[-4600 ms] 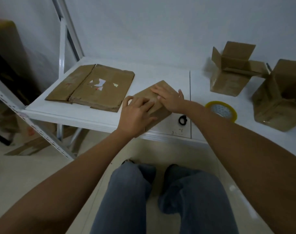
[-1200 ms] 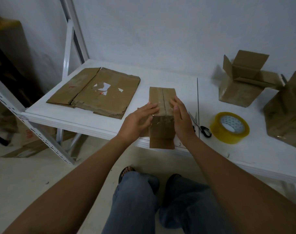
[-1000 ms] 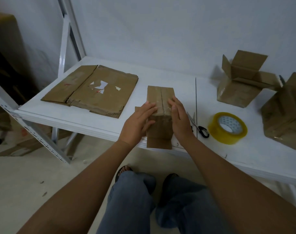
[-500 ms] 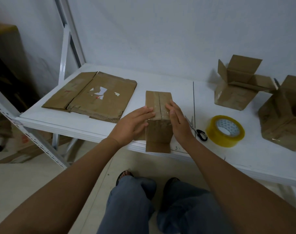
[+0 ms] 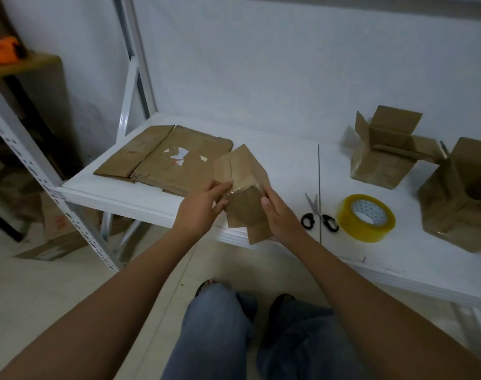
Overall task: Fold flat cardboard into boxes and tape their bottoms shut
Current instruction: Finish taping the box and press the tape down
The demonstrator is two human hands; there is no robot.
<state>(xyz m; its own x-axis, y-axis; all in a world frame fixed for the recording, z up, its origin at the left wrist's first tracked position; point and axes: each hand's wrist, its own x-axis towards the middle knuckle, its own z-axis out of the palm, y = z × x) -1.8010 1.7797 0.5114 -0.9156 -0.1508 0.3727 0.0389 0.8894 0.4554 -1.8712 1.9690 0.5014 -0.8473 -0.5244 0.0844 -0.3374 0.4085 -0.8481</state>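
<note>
We see a white table (image 5: 275, 149) against a white wall (image 5: 288, 56). White metal uprights (image 5: 129, 78) rise at its back left corner; a perforated upright (image 5: 42, 176) slants down its left front. Far left, an orange item (image 5: 2, 49) sits on a dark shelf (image 5: 25, 63). Below is a pale tiled floor (image 5: 42, 292). Blue jeans (image 5: 220, 338) fill the lower centre, with dark footwear (image 5: 284, 301) at the toes.

Matt brown cardboard box (image 5: 243, 185), glossy yellowish plastic tape roll (image 5: 366, 217), smooth white-painted table (image 5: 275, 145), blue denim jeans (image 5: 220, 333).
</note>
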